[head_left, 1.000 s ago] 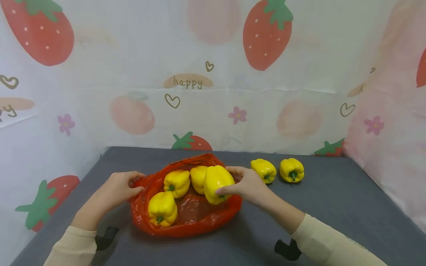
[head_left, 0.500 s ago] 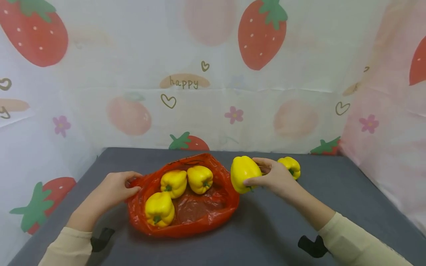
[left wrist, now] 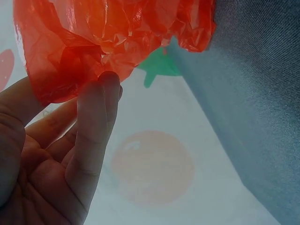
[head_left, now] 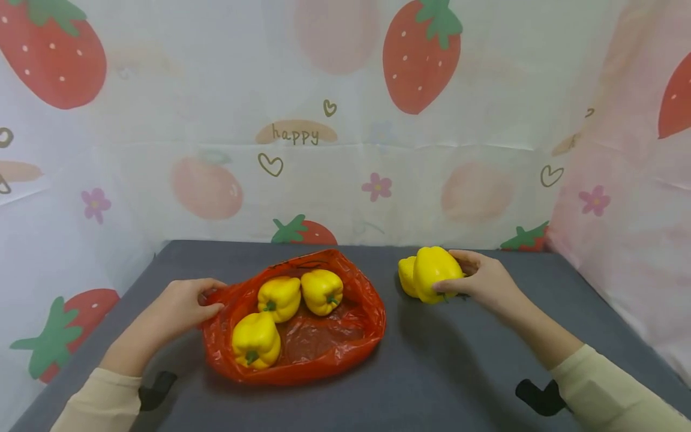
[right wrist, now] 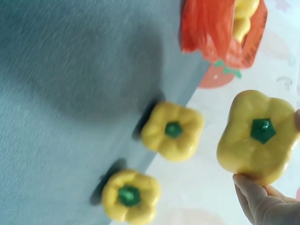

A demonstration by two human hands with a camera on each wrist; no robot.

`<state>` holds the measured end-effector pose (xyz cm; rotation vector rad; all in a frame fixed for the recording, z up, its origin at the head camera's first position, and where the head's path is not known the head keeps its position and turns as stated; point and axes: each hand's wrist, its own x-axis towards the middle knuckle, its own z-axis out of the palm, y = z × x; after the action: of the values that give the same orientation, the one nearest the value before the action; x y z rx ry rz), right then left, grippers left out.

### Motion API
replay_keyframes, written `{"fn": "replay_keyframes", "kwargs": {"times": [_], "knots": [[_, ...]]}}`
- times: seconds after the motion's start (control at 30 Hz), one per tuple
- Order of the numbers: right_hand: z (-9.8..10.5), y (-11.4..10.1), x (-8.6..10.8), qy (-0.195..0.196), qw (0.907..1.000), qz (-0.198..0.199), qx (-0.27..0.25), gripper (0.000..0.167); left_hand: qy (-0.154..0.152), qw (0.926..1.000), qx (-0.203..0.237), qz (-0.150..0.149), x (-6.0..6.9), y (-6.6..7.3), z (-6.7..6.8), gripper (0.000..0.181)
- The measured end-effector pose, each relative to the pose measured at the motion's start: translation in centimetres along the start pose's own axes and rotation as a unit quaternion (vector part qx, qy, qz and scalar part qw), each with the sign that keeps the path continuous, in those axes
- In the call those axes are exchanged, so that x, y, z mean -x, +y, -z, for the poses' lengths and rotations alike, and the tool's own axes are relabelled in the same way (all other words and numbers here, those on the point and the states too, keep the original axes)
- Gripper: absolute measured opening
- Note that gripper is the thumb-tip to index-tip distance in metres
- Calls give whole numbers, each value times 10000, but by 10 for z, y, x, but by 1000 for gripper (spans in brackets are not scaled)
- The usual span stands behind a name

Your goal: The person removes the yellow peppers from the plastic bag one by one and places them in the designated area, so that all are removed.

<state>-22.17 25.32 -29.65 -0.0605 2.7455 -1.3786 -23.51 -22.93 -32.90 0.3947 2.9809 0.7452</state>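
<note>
My left hand (head_left: 180,303) grips the left rim of a red plastic bag (head_left: 302,375), which lies open on the table. Thumb and fingers (left wrist: 96,122) pinch its edge in the left wrist view. Inside are yellow bell peppers, one at the front left (head_left: 256,342), one behind it (head_left: 279,298) and one at the back (head_left: 322,291). To the right of the bag, my right hand (head_left: 486,282) holds another yellow bell pepper (head_left: 437,271) above the table, its green stem toward the right wrist camera.
Two more yellow bell peppers sit on the grey table, a nearer one (right wrist: 173,131) and another (right wrist: 131,197) in the right wrist view. From the head, the held pepper partly covers one (head_left: 407,276). A strawberry-print cloth (head_left: 345,192) walls the back and sides.
My right hand has lifted its pepper out from over the bag and carried it right, to in front of the table peppers. My left hand keeps its grip on the bag.
</note>
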Motion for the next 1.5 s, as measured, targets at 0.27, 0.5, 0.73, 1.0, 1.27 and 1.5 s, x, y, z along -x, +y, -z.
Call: {"fn": "replay_keyframes", "kwargs": {"times": [0.27,0.5,0.73,1.0,1.27,1.5], "knots": [[18,15,-2,48,9999,-46,125,91,17,10000,17,-16,-1,-3,-1,40],[30,27,-3,95,9988,-81,470,93,58,10000,26,-4,0,-4,-1,41],[44,34,-3,220,9979,-108,594,92,144,9999,-19,-34,1,-4,-2,39],[59,48,-6,263,9960,-62,850,94,206,9998,-76,-17,0,-8,-4,40],[75,61,-11,272,9962,-211,795,96,229,9997,-78,-18,1,-9,-3,41],[85,75,-16,261,9965,-259,753,95,225,9997,-14,2,2,-10,-3,40]]}}
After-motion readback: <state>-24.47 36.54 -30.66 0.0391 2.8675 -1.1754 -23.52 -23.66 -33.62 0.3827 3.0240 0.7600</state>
